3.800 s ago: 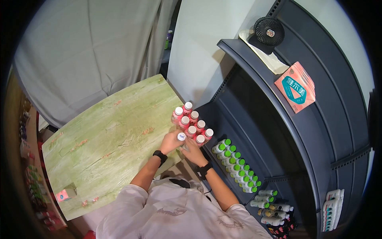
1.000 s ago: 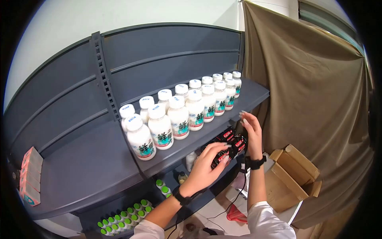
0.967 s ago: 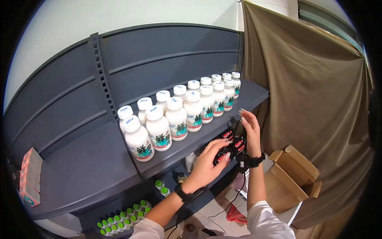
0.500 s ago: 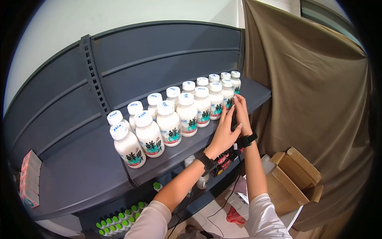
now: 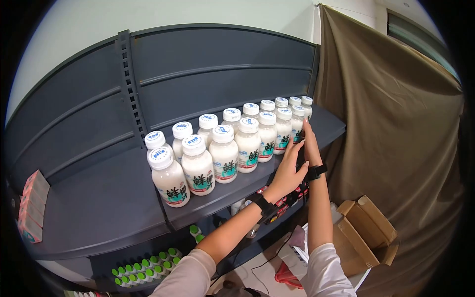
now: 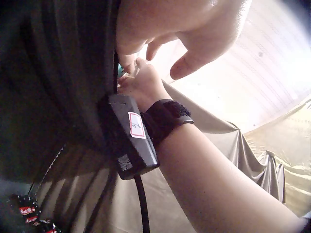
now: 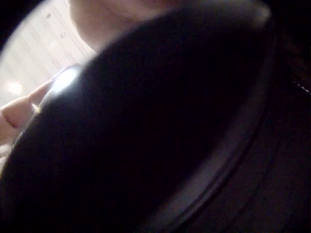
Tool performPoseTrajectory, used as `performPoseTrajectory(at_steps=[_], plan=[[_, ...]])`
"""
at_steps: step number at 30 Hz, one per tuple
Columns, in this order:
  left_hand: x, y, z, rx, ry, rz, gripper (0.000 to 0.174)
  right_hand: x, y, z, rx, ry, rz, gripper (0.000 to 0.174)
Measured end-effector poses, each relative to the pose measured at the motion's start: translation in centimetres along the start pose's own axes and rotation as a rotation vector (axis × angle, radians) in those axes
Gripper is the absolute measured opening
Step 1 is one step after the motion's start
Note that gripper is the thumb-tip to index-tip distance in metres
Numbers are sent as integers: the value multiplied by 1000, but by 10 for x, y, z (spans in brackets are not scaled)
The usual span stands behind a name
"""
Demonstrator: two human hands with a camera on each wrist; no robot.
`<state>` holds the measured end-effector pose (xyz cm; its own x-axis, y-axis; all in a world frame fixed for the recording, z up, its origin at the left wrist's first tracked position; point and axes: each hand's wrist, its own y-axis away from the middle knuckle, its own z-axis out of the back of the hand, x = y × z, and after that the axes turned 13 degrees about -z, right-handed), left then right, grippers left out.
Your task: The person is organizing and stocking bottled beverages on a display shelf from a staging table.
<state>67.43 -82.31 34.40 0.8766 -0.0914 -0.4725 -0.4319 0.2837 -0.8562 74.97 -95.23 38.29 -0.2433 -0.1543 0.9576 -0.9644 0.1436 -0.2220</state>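
Observation:
White milk bottles (image 5: pixel 225 156) with white caps and teal-and-black labels stand in two rows on the dark shelf (image 5: pixel 99 190). At the right end of the front row, my left hand (image 5: pixel 288 171) reaches up with its fingers extended, fingertips right at the lower part of a bottle (image 5: pixel 297 123). Beside it, my right hand (image 5: pixel 310 146) points upward with straight fingers, close to the same end of the rows. The left wrist view shows my left hand (image 6: pixel 189 29) above and my right hand (image 6: pixel 146 82) beyond. Darkness fills most of the right wrist view.
Below, another shelf level bears green-capped bottles (image 5: pixel 148 267) and black-and-red packs (image 5: pixel 282 203). Pink tissue packs (image 5: pixel 33 208) stand at the far left of the upper shelf. A cardboard box (image 5: pixel 363 237) and a brown curtain (image 5: pixel 386 148) are on the right.
Earliest, the hands were among pink bottles at a green table; the view has since turned to the shelf. Over the last second both hands rose from near the black-and-red packs to the white bottles.

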Motion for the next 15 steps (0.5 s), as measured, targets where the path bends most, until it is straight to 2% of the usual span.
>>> performPoseTrajectory(at_steps=[2, 8, 13, 15], plan=[[3, 3, -1, -34, 25, -12, 60, -2, 2, 0, 50, -37, 47, 57], [-3, 10, 6, -58, 146, 39, 53, 2, 37, -1, 67, 102, 71, 41], [-31, 22, 17, -127, 20, -123, 46, -1, 82, 1, 58, 130, 179, 41], [-47, 32, 23, -172, 1, -130, 46, -5, 106, -7, 18, 145, 233, 42]])
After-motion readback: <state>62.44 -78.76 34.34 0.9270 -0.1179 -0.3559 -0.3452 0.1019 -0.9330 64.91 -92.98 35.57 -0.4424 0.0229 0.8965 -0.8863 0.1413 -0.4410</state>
